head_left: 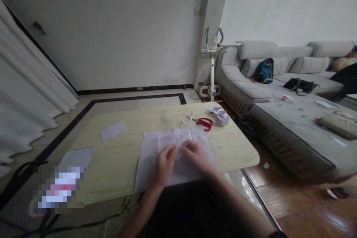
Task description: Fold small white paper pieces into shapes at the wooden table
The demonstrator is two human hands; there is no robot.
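Observation:
A large creased sheet of paper (149,156) with faint dark marks lies across the front of the table. Over its middle, my left hand (166,161) and my right hand (195,154) come close together, fingertips nearly meeting. Both are closed in a pinch. Something small and pale seems to be between the fingertips, but it is too blurred to name. Just beyond the sheet's far right edge are red-handled scissors (205,122), with thin pale scraps (182,122) beside the blades. Crumpled paper (222,119) sits to the right of the scissors.
The pale wooden table (240,152) has rounded corners. A white slip (113,131) and another sheet (76,157) lie on its left, near a pixelated patch. Cables (83,226) hang below. A grey sofa (295,134) with bags and a seated person stands right, beside an exercise machine (212,70).

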